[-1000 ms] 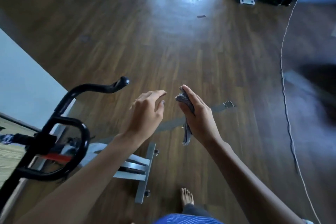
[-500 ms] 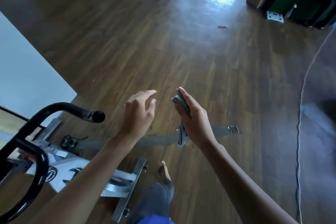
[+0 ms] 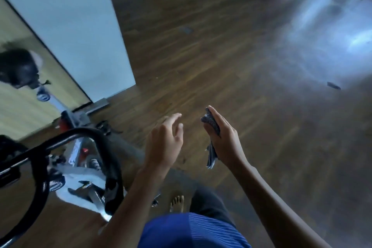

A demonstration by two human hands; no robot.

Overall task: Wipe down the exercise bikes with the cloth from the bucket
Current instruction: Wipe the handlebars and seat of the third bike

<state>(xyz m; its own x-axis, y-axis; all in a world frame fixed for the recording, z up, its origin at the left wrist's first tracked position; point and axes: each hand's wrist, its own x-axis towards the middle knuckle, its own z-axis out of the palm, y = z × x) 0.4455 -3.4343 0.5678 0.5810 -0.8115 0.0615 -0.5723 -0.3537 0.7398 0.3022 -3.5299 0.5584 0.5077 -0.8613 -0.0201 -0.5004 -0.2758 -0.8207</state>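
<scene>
My right hand (image 3: 223, 139) grips a dark grey cloth (image 3: 211, 125), folded against the palm with one end hanging below the hand. My left hand (image 3: 164, 143) is held out beside it, fingers apart and holding nothing, a small gap from the cloth. An exercise bike (image 3: 80, 167) with black curved handlebars (image 3: 60, 139) and a white and silver frame stands at the lower left, a short way left of my left hand. No bucket is in view.
A pale blue wall (image 3: 66, 26) with a mirror panel (image 3: 30, 90) rises at the left behind the bike. Dark wooden floor (image 3: 231, 56) stretches ahead and to the right, with glare at the upper right. My bare foot (image 3: 177, 203) stands below the hands.
The view has swung left and the bike now sits closer at the lower left. Both hands keep their pose, the right one still holding the cloth.
</scene>
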